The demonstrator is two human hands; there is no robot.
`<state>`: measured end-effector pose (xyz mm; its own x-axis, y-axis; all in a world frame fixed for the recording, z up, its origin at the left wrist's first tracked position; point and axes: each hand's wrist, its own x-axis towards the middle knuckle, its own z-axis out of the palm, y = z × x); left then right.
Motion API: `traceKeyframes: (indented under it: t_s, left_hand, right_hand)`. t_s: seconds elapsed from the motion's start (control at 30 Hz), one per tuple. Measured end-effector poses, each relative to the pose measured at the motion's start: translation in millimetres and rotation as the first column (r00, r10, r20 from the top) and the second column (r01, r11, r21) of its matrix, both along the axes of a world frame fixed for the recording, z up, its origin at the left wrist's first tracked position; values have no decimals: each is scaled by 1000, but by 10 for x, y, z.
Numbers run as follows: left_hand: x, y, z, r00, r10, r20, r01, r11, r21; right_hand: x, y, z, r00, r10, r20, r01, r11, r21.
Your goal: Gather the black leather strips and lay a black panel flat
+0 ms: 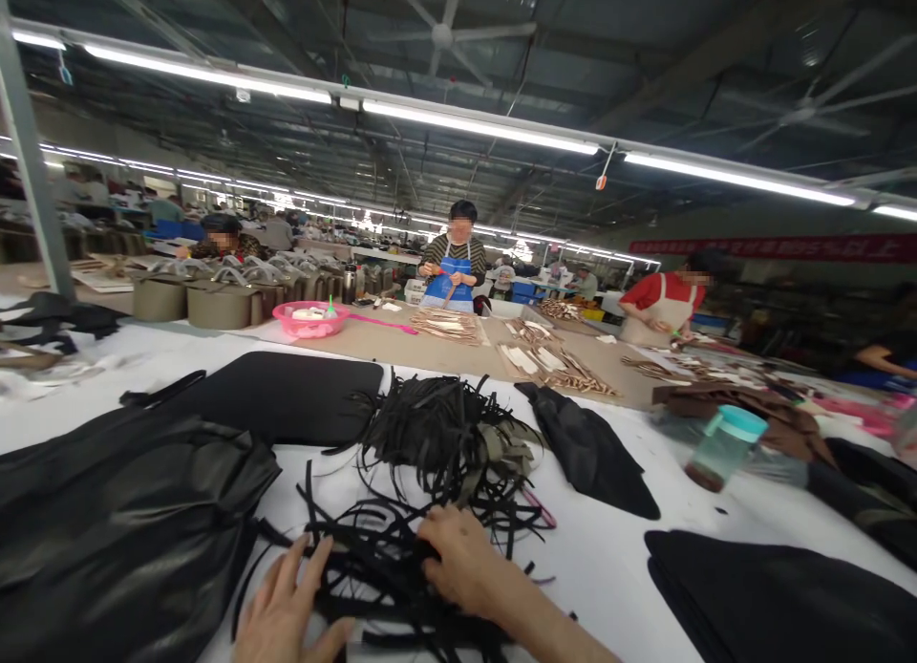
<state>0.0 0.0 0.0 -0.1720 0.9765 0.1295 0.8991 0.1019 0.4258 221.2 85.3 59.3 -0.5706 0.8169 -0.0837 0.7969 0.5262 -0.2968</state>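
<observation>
A tangled heap of thin black strips lies on the white table in front of me. My left hand rests at the heap's near left edge with its fingers stretched out and spread over a few strips. My right hand lies on top of the near part of the heap, fingers curled down into the strips. What its fingertips hold is hidden among the strips.
Black leather pieces lie at the left, behind the heap, right of it and at the near right. A teal-lidded bottle stands at the right. A pink basin and several people working are beyond.
</observation>
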Motion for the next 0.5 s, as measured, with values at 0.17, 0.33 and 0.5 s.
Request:
traceKeyframes:
  t_s: [0.17, 0.33, 0.5]
  left_hand:
    - [611, 116, 183, 995, -40, -92, 24, 985, -170]
    - [1026, 187, 389, 992, -121, -37, 109, 966, -235]
    - [1061, 239, 200, 985, -143, -100, 126, 980, -155]
  right_hand:
    - [351, -434, 244, 985, 1, -174, -17, 995, -93]
    - [751, -218, 675, 940, -170, -295, 146, 984, -104]
    - [1131, 546, 859, 808, -572, -141, 578, 816, 0]
